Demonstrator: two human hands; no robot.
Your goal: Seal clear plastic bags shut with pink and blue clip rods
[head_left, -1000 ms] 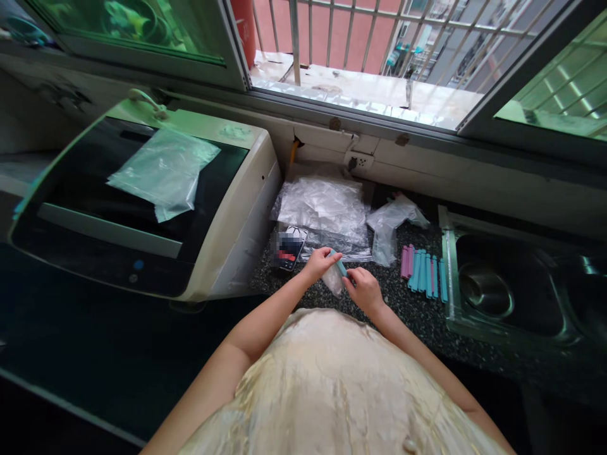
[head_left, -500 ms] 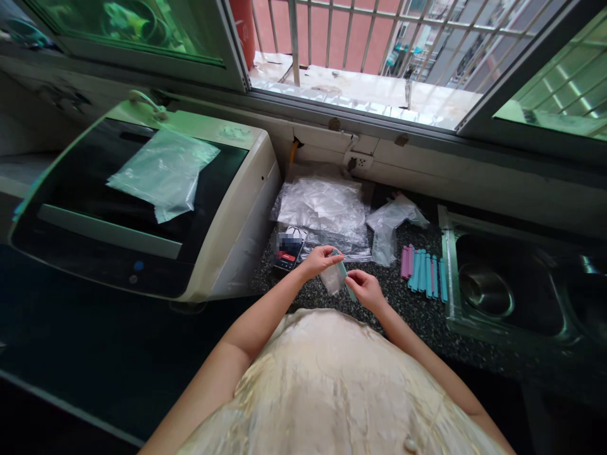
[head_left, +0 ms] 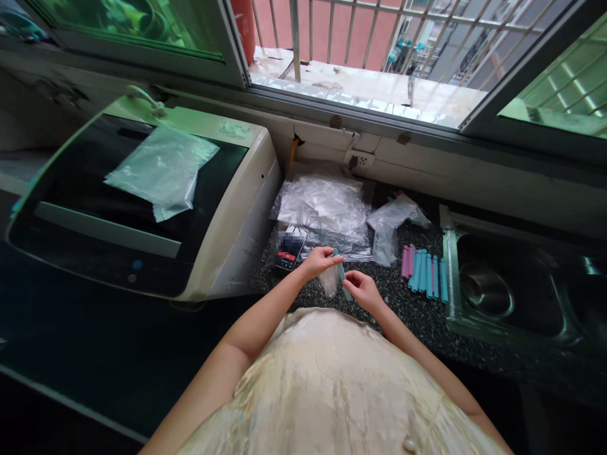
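Note:
Between my two hands is a teal bag-sealing clip (head_left: 342,272), slanting over the counter's front. My left hand (head_left: 318,261) pinches its upper end, fingers closed. Lower down, my right hand (head_left: 362,289) has thumb and fingers closed on the same clip. A small clear plastic bag (head_left: 328,282) hangs below my left hand beside the clip; whether the clip is fastened on it I cannot make out. Beyond my hands lies a pile of clear plastic bags (head_left: 327,202). To the right, several teal and pink clips (head_left: 423,272) lie in a row.
A phone (head_left: 289,248) lies left of my hands. Another crumpled bag (head_left: 391,221) is near the wall. On the left a washing machine (head_left: 246,189) has plastic bags (head_left: 164,167) on its lid. A sink (head_left: 450,272) with a metal bowl (head_left: 486,291) is at right.
The clip has turned a little more upright between my fingers. My right hand has shifted slightly left, and the small bag hangs a bit differently.

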